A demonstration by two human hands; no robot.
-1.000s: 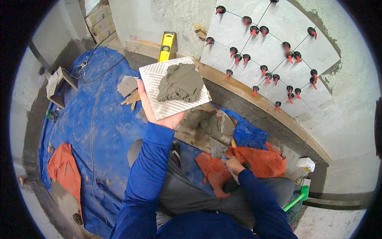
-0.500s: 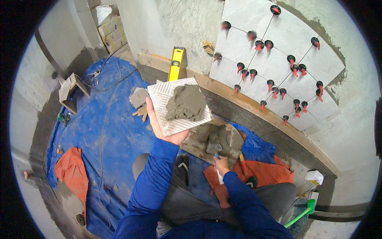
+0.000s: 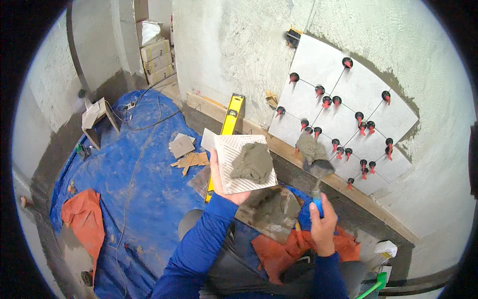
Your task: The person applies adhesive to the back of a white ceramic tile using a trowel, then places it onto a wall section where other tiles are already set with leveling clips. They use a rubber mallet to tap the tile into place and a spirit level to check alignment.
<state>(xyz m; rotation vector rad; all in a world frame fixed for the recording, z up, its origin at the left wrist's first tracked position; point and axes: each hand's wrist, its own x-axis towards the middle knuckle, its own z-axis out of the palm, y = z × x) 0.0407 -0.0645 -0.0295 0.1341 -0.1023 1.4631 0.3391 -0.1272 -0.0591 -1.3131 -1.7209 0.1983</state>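
A square, pale tile (image 3: pixel 227 152) is held up near the middle of the view, above the floor and in front of a seated or crouching person's body. Its visible side is off-white and ribbed with slanting parallel grooves, and a thick mound of wet grey mortar (image 3: pixel 253 163) sits on it, lumpy, rough-edged and covering the centre and right. The person's left hand (image 3: pixel 237 198) supports the tile from below, palm underneath and thumb along the left edge; the other fingers are hidden. The right hand (image 3: pixel 323 226) is closed around the blue handle (image 3: pixel 317 204) of a trowel (image 3: pixel 322 169), raised to the right of the tile and well apart from it. The trowel's dark, smooth metal blade carries a grainy, heaped load of mortar (image 3: pixel 310 146). Behind it, large smooth light-grey tiles (image 3: pixel 323 60) cover part of a rough plastered wall (image 3: pixel 214 65), with round black clips bearing red levers (image 3: pixel 347 63) along their joints. A straight yellow spirit level (image 3: pixel 232 115) leans behind the held tile. Below lie a mortar-smeared board (image 3: pixel 249 219), a crumpled orange cloth (image 3: pixel 269 254) and a creased blue plastic tarp (image 3: pixel 149 174).
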